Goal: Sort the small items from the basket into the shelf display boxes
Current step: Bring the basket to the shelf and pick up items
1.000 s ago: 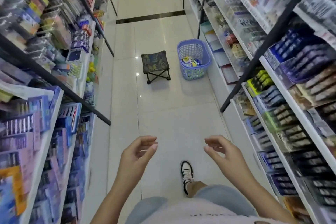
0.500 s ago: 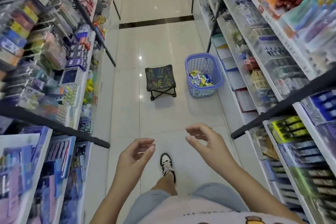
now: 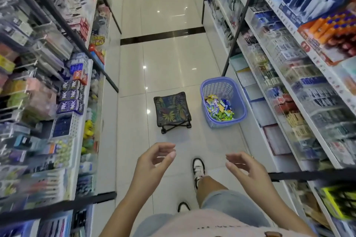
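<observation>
The left hand [image 3: 154, 161] and right hand [image 3: 248, 171] are empty, fingers bent a little. The basket [image 3: 217, 87] of small packs [image 3: 218, 110] sits on the floor [image 3: 169, 67] ahead of the right hand, closer than before. The stool [image 3: 171, 108] is ahead of the left hand.

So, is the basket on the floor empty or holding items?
Holding items: small green, yellow and blue packets are piled in the bottom of the basket, well below its rim.
</observation>
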A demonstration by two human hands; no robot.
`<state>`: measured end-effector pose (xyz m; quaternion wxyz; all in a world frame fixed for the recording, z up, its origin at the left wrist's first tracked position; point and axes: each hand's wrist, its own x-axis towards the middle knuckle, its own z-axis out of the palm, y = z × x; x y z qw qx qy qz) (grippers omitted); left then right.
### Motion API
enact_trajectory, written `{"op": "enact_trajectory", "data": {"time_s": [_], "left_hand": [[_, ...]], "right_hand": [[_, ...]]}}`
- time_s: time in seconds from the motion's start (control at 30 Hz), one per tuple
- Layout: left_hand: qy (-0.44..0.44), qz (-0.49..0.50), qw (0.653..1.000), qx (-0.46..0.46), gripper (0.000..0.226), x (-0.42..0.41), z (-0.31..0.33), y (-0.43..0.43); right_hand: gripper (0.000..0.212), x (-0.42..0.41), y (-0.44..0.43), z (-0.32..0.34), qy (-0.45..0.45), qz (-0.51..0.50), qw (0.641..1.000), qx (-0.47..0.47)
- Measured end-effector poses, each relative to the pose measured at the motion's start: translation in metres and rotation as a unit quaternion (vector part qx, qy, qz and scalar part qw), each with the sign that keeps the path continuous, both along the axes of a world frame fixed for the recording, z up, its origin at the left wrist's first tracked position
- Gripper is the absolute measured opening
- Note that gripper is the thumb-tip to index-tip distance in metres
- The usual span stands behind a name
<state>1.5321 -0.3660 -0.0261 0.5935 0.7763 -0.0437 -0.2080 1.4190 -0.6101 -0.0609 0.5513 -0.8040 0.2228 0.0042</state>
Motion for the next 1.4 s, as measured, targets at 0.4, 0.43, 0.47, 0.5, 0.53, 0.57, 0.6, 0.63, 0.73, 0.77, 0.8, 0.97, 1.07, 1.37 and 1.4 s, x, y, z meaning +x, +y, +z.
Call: {"op": "enact_trajectory", "data": {"time_s": [0.4,0.43,0.47,0.5,0.53,0.57,0.6,0.63,0.73,0.77,0.8,0.97,1.07,1.37,1.4], "left_hand": [[0.018,0.071,0.997,0.024,0.011,0.178,-0.008,-0.040],[0.019,0.064,0.998,0.022,0.013,0.194,-0.008,-0.044],[0.019,0.054,0.998,0.022,0.016,0.210,-0.009,-0.047],[0.020,0.042,0.999,0.022,0.018,0.227,-0.009,-0.051],[0.019,0.027,0.999,0.023,0.020,0.246,-0.010,-0.054],[0.016,0.011,1.000,0.024,0.020,0.265,-0.011,-0.057],[0.010,-0.008,1.000,0.024,0.020,0.284,-0.012,-0.061],[0.005,-0.029,0.999,0.024,0.019,0.304,-0.013,-0.064],[-0.001,-0.083,0.996,0.017,0.017,0.360,-0.016,-0.074],[0.001,-0.098,0.995,0.016,0.016,0.375,-0.017,-0.077],[0.003,-0.114,0.993,0.016,0.015,0.389,-0.018,-0.081],[0.027,-0.196,0.979,0.040,0.011,0.445,-0.024,-0.111],[0.039,-0.241,0.968,0.050,0.010,0.468,-0.027,-0.146],[0.025,-0.335,0.939,0.076,0.008,0.499,-0.057,-0.306],[0.025,-0.354,0.932,0.081,0.008,0.500,-0.065,-0.324]], "right_hand": [[0.016,0.261,-0.032,0.016,-0.056,0.071,0.996,0.020],[0.016,0.273,-0.035,0.015,-0.053,0.065,0.996,0.020],[0.016,0.284,-0.038,0.013,-0.048,0.058,0.997,0.020],[0.016,0.294,-0.040,0.011,-0.043,0.047,0.998,0.020],[0.017,0.303,-0.041,0.007,-0.039,0.030,0.999,0.020],[0.018,0.311,-0.042,0.003,-0.037,0.010,0.999,0.018],[0.018,0.319,-0.043,-0.001,-0.034,-0.011,0.999,0.017],[0.018,0.325,-0.043,-0.005,-0.030,-0.031,0.999,0.016],[0.018,0.340,-0.039,-0.015,-0.018,-0.088,0.996,0.018],[0.018,0.344,-0.036,-0.018,-0.015,-0.108,0.994,0.019],[0.019,0.347,-0.034,-0.020,-0.012,-0.130,0.991,0.020],[0.019,0.368,-0.036,-0.026,0.013,-0.218,0.975,0.051],[0.017,0.387,-0.059,-0.031,0.011,-0.255,0.966,0.045],[0.012,0.402,-0.191,-0.083,0.027,-0.368,0.926,0.080],[0.012,0.400,-0.203,-0.090,0.038,-0.376,0.923,0.075]]}}
